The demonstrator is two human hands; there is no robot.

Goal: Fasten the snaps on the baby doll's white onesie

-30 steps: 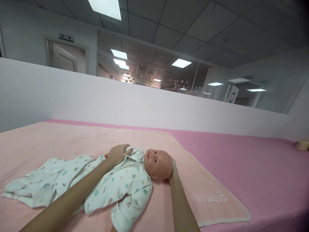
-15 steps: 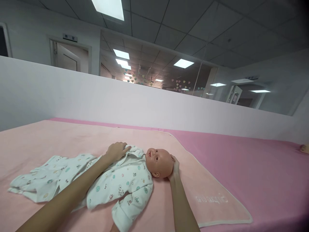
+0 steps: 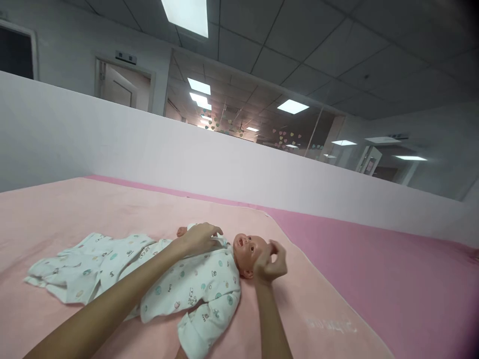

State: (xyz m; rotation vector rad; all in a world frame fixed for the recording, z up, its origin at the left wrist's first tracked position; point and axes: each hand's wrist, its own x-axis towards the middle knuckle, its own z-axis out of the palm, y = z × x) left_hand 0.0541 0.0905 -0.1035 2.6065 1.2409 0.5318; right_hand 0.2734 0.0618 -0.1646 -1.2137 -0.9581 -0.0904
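Observation:
A baby doll lies on its back, head to the right. It wears a white bodysuit printed with small coloured figures. My left hand rests over the doll's upper chest by the collar, fingers loosely bent and apart. Beyond that hand, one small doll hand shows past the sleeve. My right hand is beside the doll's head, in front of its crown, with fingers curled and a gap between them and the thumb. Nothing shows in it. The near sleeve stretches toward me.
Beneath the doll spreads a peach blanket with pale lettering, laid over a pink sheet. A white low wall runs along the back, with glass above it. At the far right edge is a blurred skin-toned shape.
My right hand has let go of the doll's head and come up in front of it. My left hand has lifted slightly and shifted right across the chest, uncovering the doll's far hand.

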